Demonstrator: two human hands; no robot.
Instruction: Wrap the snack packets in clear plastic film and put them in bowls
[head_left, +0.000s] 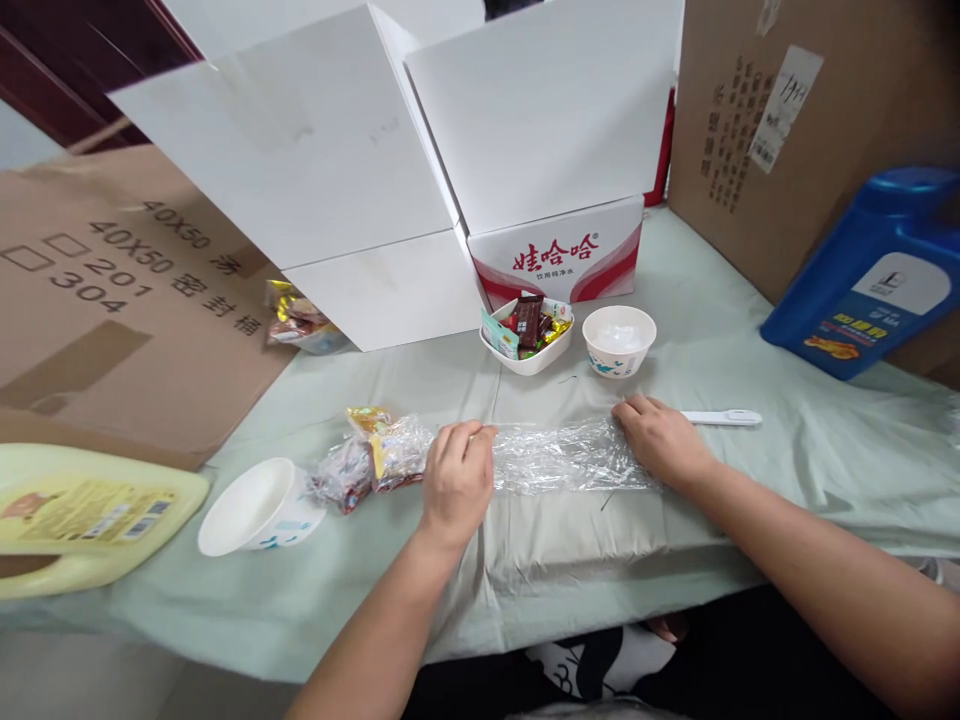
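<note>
A strip of clear crinkled plastic film (559, 458) lies across the cloth between my two hands. My left hand (459, 472) is closed on its left end, fingers curled down. At the far right corner, my right hand (664, 440) pinches the film with bent fingers; the fingertips are partly hidden. Just left of my left hand sit wrapped snack bundles (397, 450) in clear plastic with yellow and dark red parts. A white plastic knife-like utensil (724, 418) lies beyond my right hand, its left part hidden behind the hand.
Behind the film stand a candy-filled bowl (525, 362) and a white paper bowl (619, 350). Another paper bowl (255, 510) tips sideways at left. A yellow jug (97, 510), a blue bottle (862, 280), white boxes (300, 170) and brown cartons (112, 290) surround the green cloth (420, 590).
</note>
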